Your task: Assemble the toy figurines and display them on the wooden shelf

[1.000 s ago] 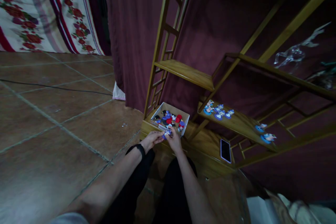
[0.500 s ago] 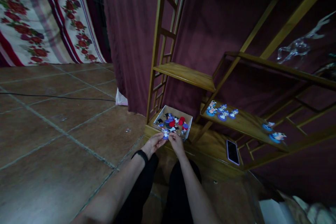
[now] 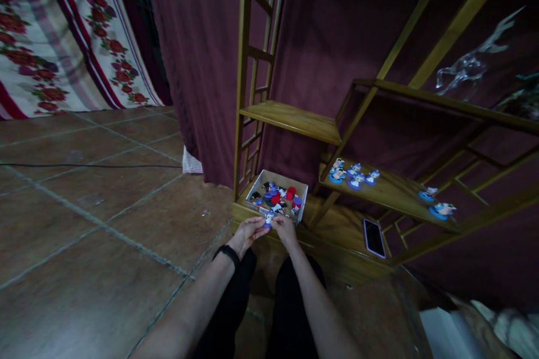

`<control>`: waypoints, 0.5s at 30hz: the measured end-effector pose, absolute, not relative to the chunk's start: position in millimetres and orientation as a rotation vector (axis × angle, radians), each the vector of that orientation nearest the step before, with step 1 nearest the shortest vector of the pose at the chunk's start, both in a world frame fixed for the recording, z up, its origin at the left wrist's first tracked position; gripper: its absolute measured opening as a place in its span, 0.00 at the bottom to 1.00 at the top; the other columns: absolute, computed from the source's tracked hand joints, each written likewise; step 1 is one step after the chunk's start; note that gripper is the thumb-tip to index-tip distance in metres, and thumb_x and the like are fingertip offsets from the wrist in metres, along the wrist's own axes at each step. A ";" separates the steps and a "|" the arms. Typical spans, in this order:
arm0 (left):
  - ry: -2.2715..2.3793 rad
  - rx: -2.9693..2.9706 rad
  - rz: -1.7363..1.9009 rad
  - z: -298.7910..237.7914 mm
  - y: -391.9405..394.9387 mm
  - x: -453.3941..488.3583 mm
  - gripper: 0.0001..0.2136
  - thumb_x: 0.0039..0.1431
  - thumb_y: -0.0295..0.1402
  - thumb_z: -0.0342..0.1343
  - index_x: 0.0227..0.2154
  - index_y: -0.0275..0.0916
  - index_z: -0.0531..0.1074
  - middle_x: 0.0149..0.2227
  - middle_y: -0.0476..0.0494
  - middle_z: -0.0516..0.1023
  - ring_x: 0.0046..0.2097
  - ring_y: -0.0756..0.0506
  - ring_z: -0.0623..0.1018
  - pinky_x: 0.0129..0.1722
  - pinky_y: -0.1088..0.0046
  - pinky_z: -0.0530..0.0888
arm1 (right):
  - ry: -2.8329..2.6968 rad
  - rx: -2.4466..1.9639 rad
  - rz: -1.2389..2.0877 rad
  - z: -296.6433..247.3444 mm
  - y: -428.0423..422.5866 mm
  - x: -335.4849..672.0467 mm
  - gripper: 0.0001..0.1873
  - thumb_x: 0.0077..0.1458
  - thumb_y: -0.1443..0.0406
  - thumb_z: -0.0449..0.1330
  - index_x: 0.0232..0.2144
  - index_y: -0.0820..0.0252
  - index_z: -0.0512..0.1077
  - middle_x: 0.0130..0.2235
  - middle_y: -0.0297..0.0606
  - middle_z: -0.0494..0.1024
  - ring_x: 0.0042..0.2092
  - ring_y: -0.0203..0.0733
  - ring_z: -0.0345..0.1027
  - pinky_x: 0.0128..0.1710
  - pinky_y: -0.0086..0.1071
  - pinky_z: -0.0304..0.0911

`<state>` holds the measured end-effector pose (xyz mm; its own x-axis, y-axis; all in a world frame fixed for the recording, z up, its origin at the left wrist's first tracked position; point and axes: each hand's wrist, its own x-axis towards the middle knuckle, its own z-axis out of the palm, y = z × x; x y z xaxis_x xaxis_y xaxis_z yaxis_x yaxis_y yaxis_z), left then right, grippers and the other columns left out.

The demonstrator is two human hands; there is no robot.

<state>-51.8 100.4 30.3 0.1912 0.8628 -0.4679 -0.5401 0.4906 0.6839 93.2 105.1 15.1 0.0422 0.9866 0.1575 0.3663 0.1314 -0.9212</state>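
A small purple-and-white figurine (image 3: 268,218) on a round purple base is pinched between my two hands, just in front of a box. My left hand (image 3: 247,234), with a black band on its wrist, closes on the figurine's left side. On its right side the fingers of my right hand (image 3: 285,230) are closed too. Behind them, the open cardboard box (image 3: 304,198) holds several red, purple and black figurines and bases in a jumble. Several purple figurines (image 3: 356,180) and blue-based figurines (image 3: 442,211) stand on the shelf to the right.
The wooden shelf unit (image 3: 290,115) rises before me, with a phone (image 3: 374,237) lying on its bottom board. A clear glass horse-like ornament (image 3: 467,67) stands on an upper shelf. A black cable (image 3: 92,166) crosses the tiled floor at left.
My view has shifted slightly, so the shelves sit a little further left. Both hands still hold the figurine, which has turned or tilted a little between the fingers.
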 end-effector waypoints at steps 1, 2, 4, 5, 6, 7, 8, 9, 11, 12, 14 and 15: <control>0.950 0.417 1.018 31.5 100.2 -51.5 0.03 0.47 0.20 0.58 0.26 0.32 0.71 0.24 0.43 0.76 0.26 0.48 0.78 0.30 0.73 0.77 | -1.490 -1.394 0.853 16.4 103.5 93.2 0.08 0.42 0.63 0.56 0.18 0.59 0.71 0.20 0.30 0.72 0.25 0.36 0.66 0.29 0.29 0.63; 0.957 0.427 1.013 32.7 99.9 -51.4 0.03 0.47 0.20 0.58 0.26 0.32 0.71 0.23 0.43 0.76 0.25 0.49 0.77 0.29 0.74 0.77 | -1.491 -1.394 0.861 17.6 101.7 92.9 0.08 0.43 0.63 0.56 0.18 0.59 0.72 0.20 0.30 0.73 0.25 0.37 0.66 0.29 0.29 0.63; 0.957 0.438 1.013 34.3 99.3 -51.1 0.03 0.47 0.20 0.58 0.26 0.32 0.71 0.23 0.43 0.76 0.25 0.49 0.77 0.29 0.74 0.77 | -1.472 -1.373 0.886 19.5 98.3 91.7 0.09 0.44 0.63 0.55 0.19 0.59 0.72 0.21 0.31 0.73 0.25 0.37 0.67 0.28 0.30 0.64; 0.950 0.436 1.015 34.6 98.9 -51.0 0.03 0.47 0.21 0.58 0.26 0.32 0.71 0.23 0.43 0.76 0.25 0.49 0.77 0.29 0.74 0.77 | -1.451 -1.355 0.903 20.2 96.7 90.9 0.09 0.44 0.63 0.54 0.20 0.59 0.73 0.21 0.31 0.73 0.26 0.38 0.68 0.28 0.30 0.65; 0.941 0.430 1.019 34.6 98.5 -51.0 0.03 0.48 0.21 0.58 0.26 0.32 0.70 0.24 0.43 0.76 0.25 0.49 0.77 0.29 0.74 0.77 | -1.426 -1.337 0.921 20.9 95.4 89.9 0.10 0.45 0.63 0.54 0.21 0.59 0.73 0.22 0.31 0.74 0.26 0.38 0.69 0.28 0.31 0.65; 0.928 0.423 1.025 34.3 97.9 -51.0 0.03 0.48 0.21 0.58 0.26 0.32 0.70 0.24 0.43 0.76 0.25 0.49 0.77 0.30 0.74 0.77 | -1.399 -1.322 0.941 21.5 94.2 88.9 0.10 0.45 0.63 0.54 0.22 0.59 0.74 0.22 0.32 0.74 0.27 0.39 0.69 0.29 0.31 0.66; 0.915 0.417 1.034 33.7 97.3 -50.9 0.02 0.49 0.22 0.58 0.26 0.32 0.70 0.24 0.43 0.76 0.26 0.49 0.78 0.30 0.74 0.77 | -1.372 -1.310 0.959 22.1 93.2 87.8 0.09 0.45 0.63 0.54 0.24 0.59 0.74 0.24 0.32 0.75 0.29 0.39 0.70 0.30 0.32 0.66; 0.902 0.413 1.048 32.9 96.7 -51.0 0.02 0.49 0.21 0.57 0.26 0.32 0.70 0.24 0.43 0.76 0.26 0.49 0.78 0.30 0.74 0.77 | -1.345 -1.302 0.976 22.7 92.3 86.6 0.09 0.45 0.63 0.55 0.25 0.58 0.74 0.25 0.32 0.76 0.30 0.40 0.70 0.32 0.33 0.67; 0.886 0.420 1.074 31.4 95.6 -51.1 0.03 0.49 0.21 0.57 0.27 0.32 0.70 0.25 0.43 0.76 0.26 0.49 0.78 0.30 0.73 0.77 | -1.302 -1.278 1.007 23.6 90.9 83.9 0.09 0.44 0.64 0.55 0.29 0.57 0.74 0.29 0.33 0.77 0.34 0.40 0.71 0.36 0.34 0.67; 0.887 0.426 1.084 30.8 95.1 -51.3 0.03 0.49 0.20 0.57 0.27 0.32 0.69 0.25 0.43 0.76 0.26 0.49 0.78 0.30 0.73 0.77 | -1.290 -1.256 1.022 23.9 90.5 82.4 0.10 0.44 0.64 0.56 0.31 0.57 0.74 0.31 0.34 0.77 0.36 0.41 0.71 0.38 0.35 0.66; 0.906 0.443 1.107 30.6 94.2 -51.7 0.05 0.48 0.20 0.57 0.28 0.33 0.69 0.25 0.44 0.76 0.26 0.49 0.78 0.30 0.72 0.77 | -1.275 -1.193 1.054 23.8 90.0 79.2 0.13 0.43 0.65 0.56 0.35 0.56 0.73 0.35 0.35 0.77 0.38 0.41 0.71 0.41 0.36 0.66; 0.919 0.453 1.125 31.0 93.7 -52.0 0.05 0.48 0.20 0.57 0.29 0.33 0.69 0.25 0.44 0.77 0.26 0.49 0.78 0.30 0.73 0.76 | -1.272 -1.158 1.068 23.5 89.8 77.6 0.15 0.43 0.66 0.57 0.37 0.56 0.72 0.38 0.36 0.77 0.39 0.41 0.71 0.41 0.37 0.65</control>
